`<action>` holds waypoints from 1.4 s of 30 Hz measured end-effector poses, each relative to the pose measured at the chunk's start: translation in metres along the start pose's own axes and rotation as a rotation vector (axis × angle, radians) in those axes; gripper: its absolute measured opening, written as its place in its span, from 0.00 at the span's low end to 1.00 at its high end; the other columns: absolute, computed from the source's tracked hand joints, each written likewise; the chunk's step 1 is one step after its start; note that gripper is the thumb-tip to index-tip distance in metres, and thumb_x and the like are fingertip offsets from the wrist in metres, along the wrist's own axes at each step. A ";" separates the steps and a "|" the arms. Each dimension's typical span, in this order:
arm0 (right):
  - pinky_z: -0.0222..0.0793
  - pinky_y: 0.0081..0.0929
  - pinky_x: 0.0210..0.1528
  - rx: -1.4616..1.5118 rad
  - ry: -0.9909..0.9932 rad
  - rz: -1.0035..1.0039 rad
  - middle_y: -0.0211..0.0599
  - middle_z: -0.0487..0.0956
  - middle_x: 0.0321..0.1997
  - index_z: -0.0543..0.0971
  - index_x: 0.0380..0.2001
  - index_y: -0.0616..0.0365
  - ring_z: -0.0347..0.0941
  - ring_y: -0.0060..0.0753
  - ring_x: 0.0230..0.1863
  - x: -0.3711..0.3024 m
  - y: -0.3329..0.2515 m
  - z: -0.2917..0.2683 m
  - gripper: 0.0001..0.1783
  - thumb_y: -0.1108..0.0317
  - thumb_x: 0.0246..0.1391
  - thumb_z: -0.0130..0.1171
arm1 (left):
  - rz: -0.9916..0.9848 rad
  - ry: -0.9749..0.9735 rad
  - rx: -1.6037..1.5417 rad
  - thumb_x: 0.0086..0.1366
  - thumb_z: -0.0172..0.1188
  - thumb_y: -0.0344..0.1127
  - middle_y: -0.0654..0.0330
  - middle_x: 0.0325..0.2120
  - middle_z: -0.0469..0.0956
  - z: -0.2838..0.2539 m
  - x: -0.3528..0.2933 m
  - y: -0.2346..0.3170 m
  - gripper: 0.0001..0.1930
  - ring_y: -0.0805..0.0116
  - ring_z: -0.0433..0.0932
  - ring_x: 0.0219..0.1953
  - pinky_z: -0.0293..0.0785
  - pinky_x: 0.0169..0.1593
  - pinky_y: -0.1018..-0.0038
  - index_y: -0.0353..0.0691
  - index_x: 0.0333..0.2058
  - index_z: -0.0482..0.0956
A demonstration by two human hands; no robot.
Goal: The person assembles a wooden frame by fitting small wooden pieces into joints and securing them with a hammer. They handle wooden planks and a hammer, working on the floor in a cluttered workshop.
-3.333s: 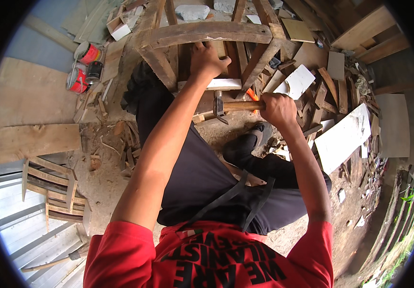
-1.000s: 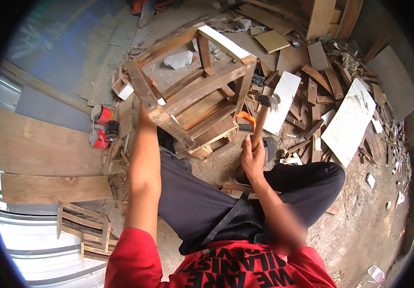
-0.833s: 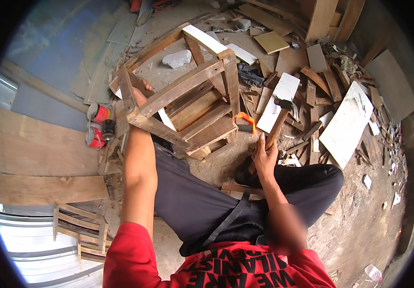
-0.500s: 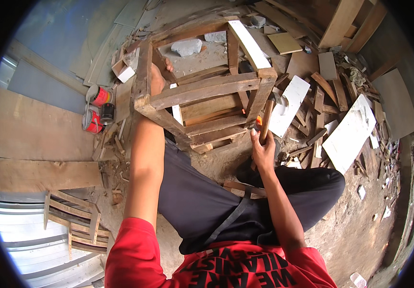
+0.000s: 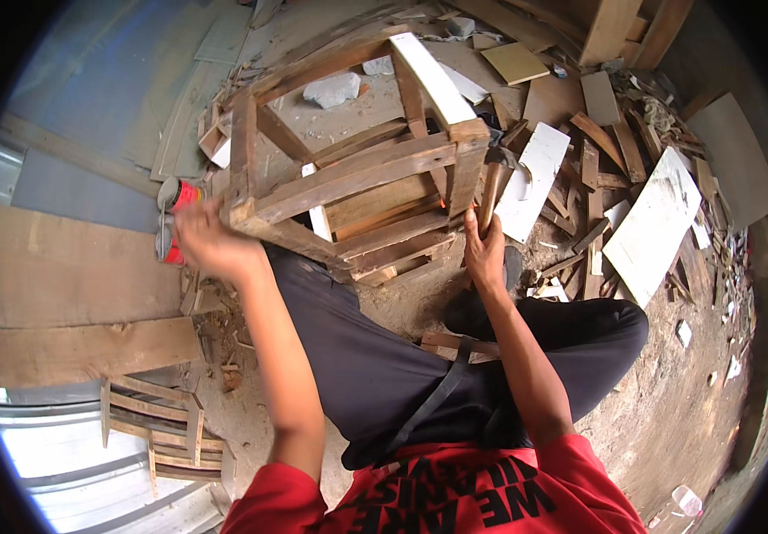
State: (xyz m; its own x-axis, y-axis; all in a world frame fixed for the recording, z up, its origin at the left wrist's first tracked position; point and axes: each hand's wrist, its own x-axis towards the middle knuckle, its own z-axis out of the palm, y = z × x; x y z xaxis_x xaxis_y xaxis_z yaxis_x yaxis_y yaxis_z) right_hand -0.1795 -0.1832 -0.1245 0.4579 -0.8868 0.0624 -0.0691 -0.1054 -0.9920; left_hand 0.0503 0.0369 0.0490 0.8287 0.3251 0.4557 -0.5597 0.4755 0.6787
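A wooden frame point(image 5: 357, 184), built like a stool or small table, stands tilted in front of me, with a white strip point(image 5: 433, 80) along its right-hand top edge. My right hand point(image 5: 487, 258) grips a hammer point(image 5: 492, 193) by its wooden handle, just right of the frame's near right corner. The hammer's dark head points up and away from me. Beside the frame's near left corner is my left hand point(image 5: 213, 242), smeared by motion. Its fingers are too blurred to read, and it partly covers the paint cans point(image 5: 190, 192) behind it.
Wood offcuts point(image 5: 589, 169) and white boards point(image 5: 654, 227) litter the floor on the right. Pale stones point(image 5: 332, 90) lie beyond the frame. A slatted wooden piece point(image 5: 166, 427) rests at the lower left near a plywood sheet point(image 5: 72, 267). My crossed legs point(image 5: 357, 356) are close to the frame.
My left hand has come out from the frame's left side and drawn back toward me and leftward. The frame sits slightly further left in view. My right hand keeps hold of the hammer.
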 end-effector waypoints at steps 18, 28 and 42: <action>0.66 0.35 0.26 0.121 0.008 0.136 0.45 0.77 0.26 0.71 0.47 0.67 0.72 0.34 0.22 -0.007 0.001 -0.025 0.25 0.50 0.68 0.48 | 0.106 -1.404 1.221 0.58 0.66 0.42 0.39 0.56 0.71 0.066 -0.110 -0.102 0.29 0.40 0.67 0.60 0.63 0.62 0.57 0.33 0.55 0.72; 0.61 0.24 0.12 0.637 -0.349 0.612 0.28 0.66 0.17 0.65 0.51 0.58 0.59 0.21 0.10 -0.007 -0.042 -0.059 0.21 0.50 0.71 0.41 | 0.190 -1.489 1.133 0.46 0.74 0.43 0.43 0.60 0.68 0.058 -0.133 -0.136 0.48 0.45 0.63 0.64 0.53 0.66 0.51 0.40 0.66 0.62; 0.53 0.22 0.11 0.841 -0.490 0.725 0.24 0.58 0.18 0.64 0.51 0.52 0.51 0.19 0.09 -0.021 -0.057 -0.050 0.17 0.51 0.73 0.38 | 0.478 -1.533 1.101 0.56 0.67 0.41 0.42 0.51 0.71 0.067 -0.127 -0.138 0.34 0.39 0.71 0.52 0.66 0.56 0.51 0.35 0.59 0.66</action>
State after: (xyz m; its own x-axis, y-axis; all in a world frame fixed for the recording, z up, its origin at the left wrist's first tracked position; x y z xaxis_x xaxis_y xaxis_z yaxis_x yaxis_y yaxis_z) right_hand -0.2296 -0.1815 -0.0636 0.8507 -0.3354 -0.4047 0.0654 0.8314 -0.5518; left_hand 0.0227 -0.1249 -0.0644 0.2750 -0.9119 0.3046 -0.9614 -0.2581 0.0954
